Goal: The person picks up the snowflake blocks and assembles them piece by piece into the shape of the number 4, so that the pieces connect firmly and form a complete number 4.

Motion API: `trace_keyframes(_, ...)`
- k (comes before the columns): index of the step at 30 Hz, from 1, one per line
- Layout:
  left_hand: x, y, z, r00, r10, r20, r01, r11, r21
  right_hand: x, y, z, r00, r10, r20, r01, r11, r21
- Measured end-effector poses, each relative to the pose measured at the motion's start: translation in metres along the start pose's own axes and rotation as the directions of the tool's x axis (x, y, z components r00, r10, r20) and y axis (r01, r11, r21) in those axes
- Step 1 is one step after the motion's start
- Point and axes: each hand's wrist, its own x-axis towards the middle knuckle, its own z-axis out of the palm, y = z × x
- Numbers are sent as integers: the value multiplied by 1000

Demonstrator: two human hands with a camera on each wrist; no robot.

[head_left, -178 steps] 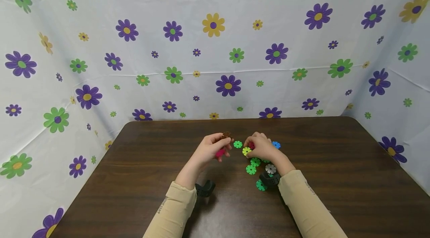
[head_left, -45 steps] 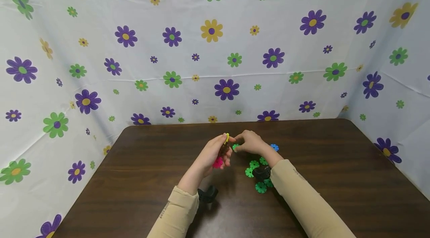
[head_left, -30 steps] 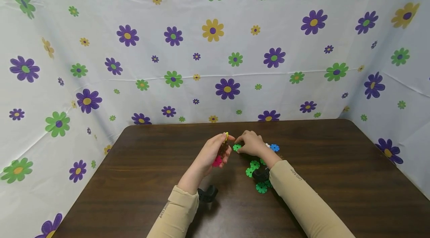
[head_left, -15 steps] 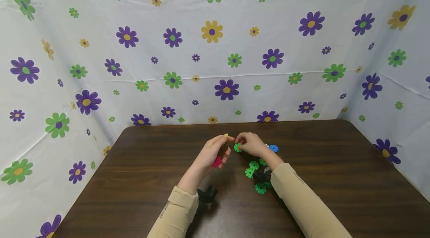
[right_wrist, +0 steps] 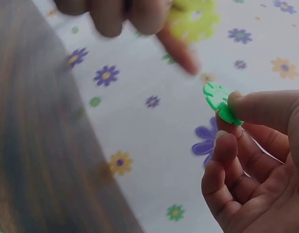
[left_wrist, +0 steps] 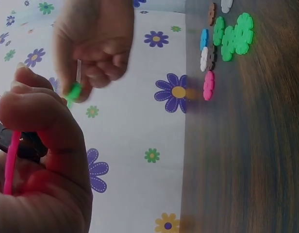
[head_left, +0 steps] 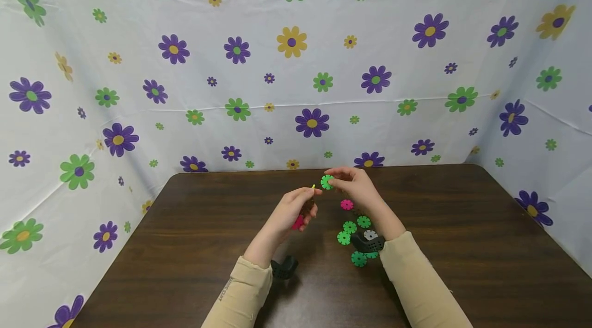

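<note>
My left hand (head_left: pixel 291 210) grips several slotted plastic discs above the table. A yellow disc (right_wrist: pixel 198 24) shows edge-on at its fingertips in the head view, with a brown disc (head_left: pixel 307 206) below and a pink disc (head_left: pixel 298 222) against the palm. Whether these are joined I cannot tell. My right hand (head_left: pixel 359 192) pinches a green disc (right_wrist: pixel 218 98) between thumb and fingers, raised close to the left fingertips but apart from the yellow disc. In the left wrist view the pink disc stands edge-on within the curled left fingers.
On the dark wooden table (head_left: pixel 222 225), a loose pink disc (head_left: pixel 347 204), several green discs (head_left: pixel 350 227) and a grey disc (head_left: pixel 370 235) lie below my right hand. A blue disc (left_wrist: pixel 204 39) and a white disc (left_wrist: pixel 204 59) show in the left wrist view. Flowered cloth (head_left: pixel 259 60) hangs behind.
Over the last second my right hand has taken the green disc off the table and lifted it toward the left hand. The left hand has stayed nearly still; earlier the yellow disc came into it.
</note>
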Motion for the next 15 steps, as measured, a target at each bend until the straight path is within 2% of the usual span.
trace_keyframes(7,1,0,0,1000,-5,-1,6,997,73,-9,-16,-2,998,-58,-20,60,996,63)
trace_keyframes(15,3,-2,0,1000,1,-12,0,995,102,-14,-26,4,997,-61,-38,64,995,76)
